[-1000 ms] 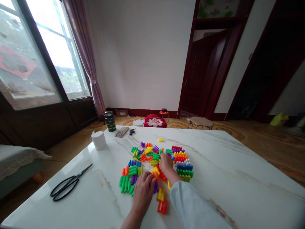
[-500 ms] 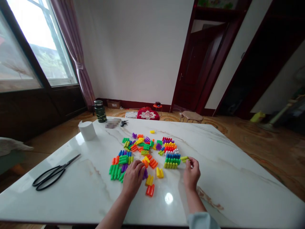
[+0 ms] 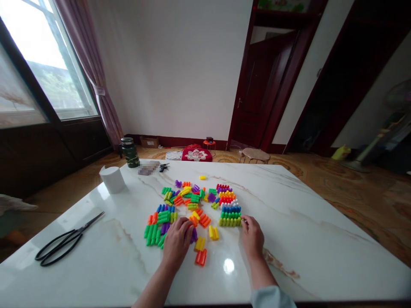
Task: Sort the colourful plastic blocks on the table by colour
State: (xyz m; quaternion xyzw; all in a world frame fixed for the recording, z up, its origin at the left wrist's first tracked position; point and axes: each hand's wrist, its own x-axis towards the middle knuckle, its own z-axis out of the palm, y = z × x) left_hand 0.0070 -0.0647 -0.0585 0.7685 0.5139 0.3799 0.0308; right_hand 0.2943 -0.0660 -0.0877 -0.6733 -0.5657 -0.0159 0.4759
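Observation:
My right hand [image 3: 253, 234] pinches a yellow-green peg piece at the right end of the yellow-green row [image 3: 229, 222], the nearest of the colored rows. Behind it lie green, blue, white, red [image 3: 227, 200], orange, purple and dark red rows. My left hand [image 3: 178, 239] rests, fingers bent, over purple pieces [image 3: 194, 235] at the near side of the loose pile; what its fingertips hold is hidden. Green pieces [image 3: 152, 235] lie left of it. Yellow pieces [image 3: 213, 233] and an orange-red piece [image 3: 201, 257] lie between my hands.
Black scissors [image 3: 69, 241] lie on the white marbled table [image 3: 105, 273] at the left. Farther back stand a white roll [image 3: 112, 179] and a camouflage bottle [image 3: 130, 152], with small black clippers [image 3: 163, 167] beside a blurred item.
My right hand has moved left, bringing the yellow-green piece against the end of the nearest row. My left hand stays over the purple pieces. The view has shifted slightly.

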